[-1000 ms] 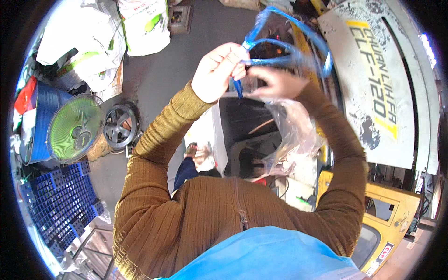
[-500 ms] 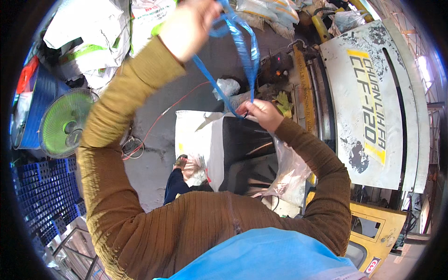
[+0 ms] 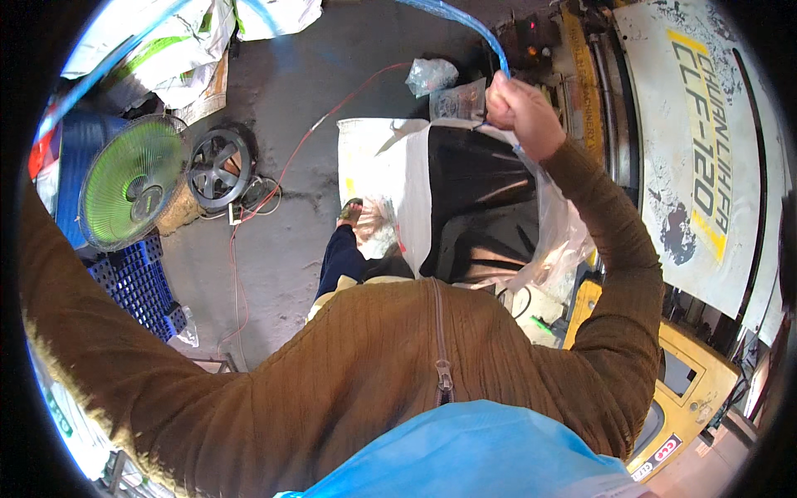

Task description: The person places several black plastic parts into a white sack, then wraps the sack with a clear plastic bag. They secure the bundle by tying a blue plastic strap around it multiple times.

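Note:
My right hand (image 3: 525, 116) is closed in a fist on a strip of blue plastic twine (image 3: 477, 23), which runs up out of the top edge. Directly beside that fist is the upper edge of a white sack (image 3: 378, 166) with black, glossy contents (image 3: 477, 195) and a clear plastic liner (image 3: 560, 232) spilling out on its right. My left arm (image 3: 91, 332) stretches toward the left rim, and its hand is out of the picture. Another length of the blue twine crosses the upper left, blurred. My foot (image 3: 352, 212) is by the sack's left side.
A green fan (image 3: 137, 187), a black spoked reel (image 3: 220, 168) and a blue plastic crate (image 3: 141, 286) stand on the left. A red cord (image 3: 309, 133) crosses the grey floor. On the right is a large white-and-yellow machine (image 3: 689, 158). White bags (image 3: 278, 17) lie upper left.
My left arm has swung from the top centre out to the far left, drawing the blue twine across. My right hand has moved up and right beside the sack's edge, still gripping the twine.

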A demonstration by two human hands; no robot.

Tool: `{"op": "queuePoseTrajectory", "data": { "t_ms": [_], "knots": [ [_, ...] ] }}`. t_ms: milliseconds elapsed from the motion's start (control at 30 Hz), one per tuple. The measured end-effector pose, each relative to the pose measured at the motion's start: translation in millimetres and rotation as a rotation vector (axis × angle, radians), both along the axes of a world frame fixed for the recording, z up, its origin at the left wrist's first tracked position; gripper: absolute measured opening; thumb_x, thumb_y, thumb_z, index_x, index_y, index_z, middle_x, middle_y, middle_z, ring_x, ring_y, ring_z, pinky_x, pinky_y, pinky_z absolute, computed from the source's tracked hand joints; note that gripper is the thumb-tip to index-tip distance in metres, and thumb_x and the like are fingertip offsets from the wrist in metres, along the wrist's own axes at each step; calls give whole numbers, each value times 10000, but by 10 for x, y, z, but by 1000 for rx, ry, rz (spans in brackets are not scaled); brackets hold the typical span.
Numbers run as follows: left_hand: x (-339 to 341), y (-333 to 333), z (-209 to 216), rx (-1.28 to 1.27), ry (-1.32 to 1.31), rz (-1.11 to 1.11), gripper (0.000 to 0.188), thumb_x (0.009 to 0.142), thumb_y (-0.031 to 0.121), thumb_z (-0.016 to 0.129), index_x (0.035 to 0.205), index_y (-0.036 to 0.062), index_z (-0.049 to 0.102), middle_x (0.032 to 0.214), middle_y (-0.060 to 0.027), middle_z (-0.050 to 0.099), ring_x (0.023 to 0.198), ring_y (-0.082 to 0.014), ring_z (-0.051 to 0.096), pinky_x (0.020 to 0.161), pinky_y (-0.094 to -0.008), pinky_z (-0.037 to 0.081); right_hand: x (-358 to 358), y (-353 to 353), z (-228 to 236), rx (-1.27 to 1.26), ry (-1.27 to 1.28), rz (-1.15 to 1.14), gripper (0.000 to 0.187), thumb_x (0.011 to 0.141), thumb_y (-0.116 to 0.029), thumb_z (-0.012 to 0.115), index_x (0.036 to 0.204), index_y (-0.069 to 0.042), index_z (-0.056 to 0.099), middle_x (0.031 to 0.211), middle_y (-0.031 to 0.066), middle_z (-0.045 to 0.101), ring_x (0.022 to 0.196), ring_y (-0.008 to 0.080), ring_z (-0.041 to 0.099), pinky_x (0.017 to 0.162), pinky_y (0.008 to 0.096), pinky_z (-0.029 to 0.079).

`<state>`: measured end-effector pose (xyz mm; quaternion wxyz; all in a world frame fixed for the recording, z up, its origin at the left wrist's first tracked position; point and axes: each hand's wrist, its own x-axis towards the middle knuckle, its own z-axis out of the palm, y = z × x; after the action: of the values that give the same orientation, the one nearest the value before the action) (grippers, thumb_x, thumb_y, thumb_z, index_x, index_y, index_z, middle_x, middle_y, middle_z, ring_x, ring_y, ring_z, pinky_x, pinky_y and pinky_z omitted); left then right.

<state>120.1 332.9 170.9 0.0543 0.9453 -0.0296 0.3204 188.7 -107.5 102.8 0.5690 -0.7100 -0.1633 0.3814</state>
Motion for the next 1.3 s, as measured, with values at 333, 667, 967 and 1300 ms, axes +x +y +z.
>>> {"op": "queuePoseTrajectory", "data": {
  "t_ms": [333,667,967,1300],
  "knots": [
    [-228,-2717,-1287,-457,199,-630,332,855,201,537,1108,-14,532,1001,-185,603,958,-335,567,841,-412,449,-52,132,143,-46,-152,99,346,944,-312,411,663,-110,417,593,-81,307,515,37,273,470,213,258],
    [55,-3340,-1671,-1798,425,-558,197,911,159,487,804,30,590,723,-5,546,631,-74,468,600,-220,380,53,-450,302,-67,-681,124,372,902,-273,483,1146,7,508,1163,148,532,1089,212,511,921,301,386],
    [140,-3508,-1497,-2052,422,-473,185,882,129,531,752,4,570,676,-17,522,557,-86,413,574,-244,363,-726,-1383,-377,-477,-1009,24,575,775,-307,640,1244,-74,404,1219,171,429,1103,346,448,913,402,385],
    [-113,-3858,-1125,-2102,384,-388,186,875,104,498,700,43,513,646,8,428,580,-92,351,604,-263,322,-652,-1315,-526,-456,-1122,-51,434,787,-221,637,1136,-44,451,1120,167,463,1020,357,461,861,418,408]
  ]
}}
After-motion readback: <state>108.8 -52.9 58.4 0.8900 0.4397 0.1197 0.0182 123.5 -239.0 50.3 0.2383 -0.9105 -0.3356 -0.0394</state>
